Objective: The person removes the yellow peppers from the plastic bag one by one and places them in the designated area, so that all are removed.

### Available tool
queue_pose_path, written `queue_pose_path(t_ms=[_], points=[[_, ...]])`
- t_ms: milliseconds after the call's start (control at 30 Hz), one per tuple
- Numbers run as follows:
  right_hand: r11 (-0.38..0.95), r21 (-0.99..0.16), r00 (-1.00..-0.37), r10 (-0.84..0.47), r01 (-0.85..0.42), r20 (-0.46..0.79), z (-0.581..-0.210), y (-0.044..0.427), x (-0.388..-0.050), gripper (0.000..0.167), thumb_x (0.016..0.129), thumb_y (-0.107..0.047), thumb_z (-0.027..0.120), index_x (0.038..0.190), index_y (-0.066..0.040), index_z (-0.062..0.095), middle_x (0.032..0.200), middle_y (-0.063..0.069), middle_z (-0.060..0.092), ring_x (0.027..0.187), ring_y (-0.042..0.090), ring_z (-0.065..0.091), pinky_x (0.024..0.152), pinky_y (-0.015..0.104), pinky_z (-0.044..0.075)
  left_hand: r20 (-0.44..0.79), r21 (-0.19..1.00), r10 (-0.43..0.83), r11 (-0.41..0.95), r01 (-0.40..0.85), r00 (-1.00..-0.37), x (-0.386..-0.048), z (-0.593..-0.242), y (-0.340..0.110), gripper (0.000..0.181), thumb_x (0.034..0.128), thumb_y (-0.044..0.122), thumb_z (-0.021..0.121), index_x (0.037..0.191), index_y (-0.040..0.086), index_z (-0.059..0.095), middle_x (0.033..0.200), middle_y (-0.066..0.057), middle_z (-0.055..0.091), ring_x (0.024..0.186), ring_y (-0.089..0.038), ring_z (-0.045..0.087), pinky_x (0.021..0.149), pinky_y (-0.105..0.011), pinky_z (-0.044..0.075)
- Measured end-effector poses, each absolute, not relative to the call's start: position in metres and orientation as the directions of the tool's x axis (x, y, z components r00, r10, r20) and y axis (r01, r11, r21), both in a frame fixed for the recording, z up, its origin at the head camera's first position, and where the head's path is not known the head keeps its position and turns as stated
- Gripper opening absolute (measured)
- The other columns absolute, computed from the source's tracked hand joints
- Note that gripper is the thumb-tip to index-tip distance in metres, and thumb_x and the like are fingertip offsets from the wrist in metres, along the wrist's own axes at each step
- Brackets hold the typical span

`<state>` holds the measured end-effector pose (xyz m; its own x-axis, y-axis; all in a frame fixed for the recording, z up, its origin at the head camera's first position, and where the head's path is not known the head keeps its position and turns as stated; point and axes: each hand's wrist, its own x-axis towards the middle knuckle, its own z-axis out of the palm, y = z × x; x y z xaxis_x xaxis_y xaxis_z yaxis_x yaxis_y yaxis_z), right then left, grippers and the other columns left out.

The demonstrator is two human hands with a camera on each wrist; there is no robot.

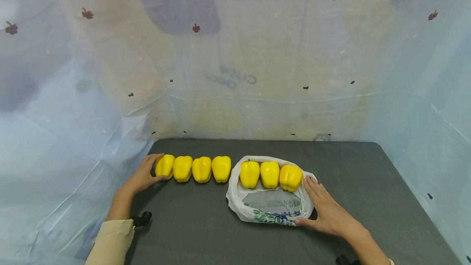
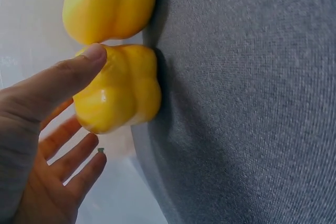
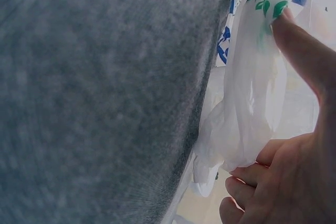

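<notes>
1. Clock is read off the head view, 12 at the far side of the bench (image 1: 184, 224).
2. Key relation: the end pepper (image 1: 164, 166) sits at 3 o'clock from your left grip (image 1: 144, 174), right between thumb and fingers. Your left is clearly the nearer hand; your right is well apart, on the other side of the bag.
3. Left grip state: thumb crosses the pepper's near side, index goes behind it, the other fingers splay loose. I can't tell if you're pinching it or just spanning it.
4. Long axis: each pepper is nearly as broad as long, slightly longer 12-to-6. The row itself runs 9-to-3.
5. Three more yellow peppers (image 1: 202, 169) continue the row at 3 from the end one; the last is just beside the plastic bag (image 1: 234, 201).
6. Three bagged peppers (image 1: 270, 174) sit inside the bag's rim, toward its 12 side. The printed wall is at 6.
7. Right grip (image 1: 327, 209) state: not clenched, fingers extended against the bag's 3 o'clock side, thumb on the film near 5. From that grip, the nearest bagged pepper lies at 10, with film between.
</notes>
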<state>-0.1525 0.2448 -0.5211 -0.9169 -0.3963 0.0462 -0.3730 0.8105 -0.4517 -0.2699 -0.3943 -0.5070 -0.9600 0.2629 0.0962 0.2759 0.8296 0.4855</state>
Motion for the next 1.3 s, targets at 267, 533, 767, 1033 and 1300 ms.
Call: queue_pose_path(t_ms=[267,533,767,1033,1300], points=[[0.812,-0.453,-0.918,-0.393,-0.369,0.043,-0.522,0.244,-0.152,0.132,0.082,-0.08,0.075,0.171,0.0,0.02,0.177,0.022,0.016,0.162,0.045,0.017,0.133,0.058,0.015,0.161,0.438,0.257,0.847,0.302,-0.953,-0.266,-0.497,-0.378,0.076,0.0993,0.023,0.081,0.158,-0.004,0.043,0.161,-0.034,0.034,0.146,-0.057,0.033,0.116,-0.078,0.03],[0.811,-0.449,-0.917,-0.396,-0.376,0.053,-0.522,0.245,-0.152,0.132,0.082,-0.08,0.075,0.17,0.001,0.021,0.177,0.022,0.017,0.162,0.045,0.018,0.131,0.06,0.017,0.167,0.466,0.273,0.825,0.32,-0.948,-0.26,-0.483,-0.345,0.07,0.1035,0.026,0.076,0.159,-0.001,0.043,0.161,-0.03,0.037,0.147,-0.055,0.035,0.117,-0.076,0.032],[0.814,-0.444,-0.918,-0.394,-0.375,0.053,-0.521,0.245,-0.152,0.131,0.082,-0.08,0.075,0.17,0.001,0.021,0.177,0.022,0.017,0.162,0.045,0.018,0.131,0.06,0.017,0.176,0.465,0.313,0.809,0.359,-0.933,-0.257,-0.477,-0.316,0.069,0.1041,0.026,0.075,0.161,0.002,0.043,0.162,-0.026,0.04,0.148,-0.05,0.039,0.117,-0.073,0.036],[0.809,-0.451,-0.917,-0.395,-0.378,0.059,-0.521,0.245,-0.152,0.131,0.082,-0.08,0.076,0.17,0.001,0.021,0.177,0.022,0.017,0.162,0.046,0.019,0.131,0.061,0.016,0.183,0.472,0.333,0.796,0.38,-0.925,-0.255,-0.476,-0.286,0.068,0.1036,0.03,0.076,0.161,0.007,0.047,0.162,-0.021,0.044,0.149,-0.046,0.042,0.119,-0.068,0.038],[0.809,-0.455,-0.918,-0.392,-0.373,0.057,-0.521,0.245,-0.152,0.132,0.082,-0.08,0.076,0.17,0.001,0.021,0.177,0.022,0.017,0.162,0.045,0.018,0.133,0.058,0.015,0.2,0.451,0.347,0.797,0.401,-0.916,-0.25,-0.475,-0.253,0.067,0.1023,0.034,0.077,0.159,0.01,0.05,0.161,-0.017,0.047,0.147,-0.044,0.046,0.118,-0.067,0.042]])
